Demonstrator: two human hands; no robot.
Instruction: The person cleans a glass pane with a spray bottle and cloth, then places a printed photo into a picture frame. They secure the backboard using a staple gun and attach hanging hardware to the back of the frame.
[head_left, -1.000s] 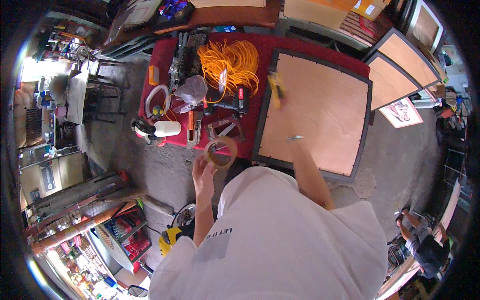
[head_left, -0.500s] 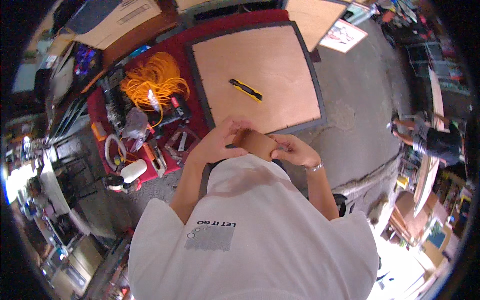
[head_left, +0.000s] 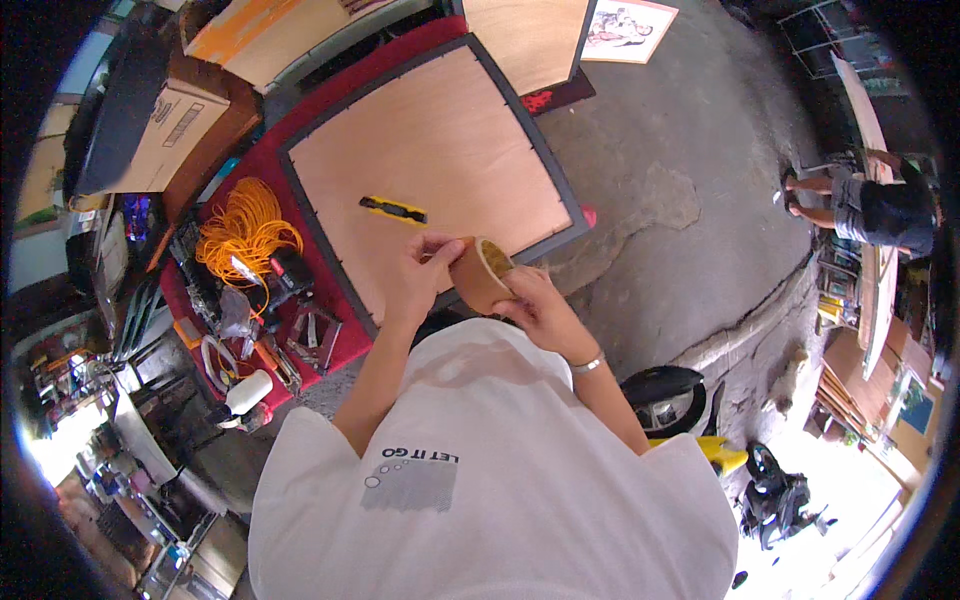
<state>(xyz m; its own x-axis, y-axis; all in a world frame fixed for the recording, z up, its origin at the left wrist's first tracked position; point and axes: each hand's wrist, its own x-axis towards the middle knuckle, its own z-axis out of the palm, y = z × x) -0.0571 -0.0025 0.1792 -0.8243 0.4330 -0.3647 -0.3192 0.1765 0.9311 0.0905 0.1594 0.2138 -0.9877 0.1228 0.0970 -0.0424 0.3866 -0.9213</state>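
A wide roll of brown packing tape (head_left: 476, 280) is held up in front of my shirt, its ring opening turned to the upper right. My right hand (head_left: 543, 312) grips it from the right, with fingers along its lower rim. At its left side, my left hand (head_left: 420, 272) is closed, thumb and fingers pinching at the tape's edge. Beyond both hands lies a dark-framed panel (head_left: 420, 130) with a pale wooden back, small dark points along its border. On that back rests a yellow and black utility knife (head_left: 393, 210), away from either hand.
The panel lies on a red-covered table (head_left: 345, 345). Left on it are a tangle of orange cord (head_left: 245, 225), a white bottle (head_left: 249, 392) and several tools. A cardboard box (head_left: 180, 125) stands far left. Another person (head_left: 880, 210) stands at the far right near long boards.
The tape roll has turned so that its ring opening shows. My right hand has shifted round it, and the view has swung, placing the panel and knife further left.
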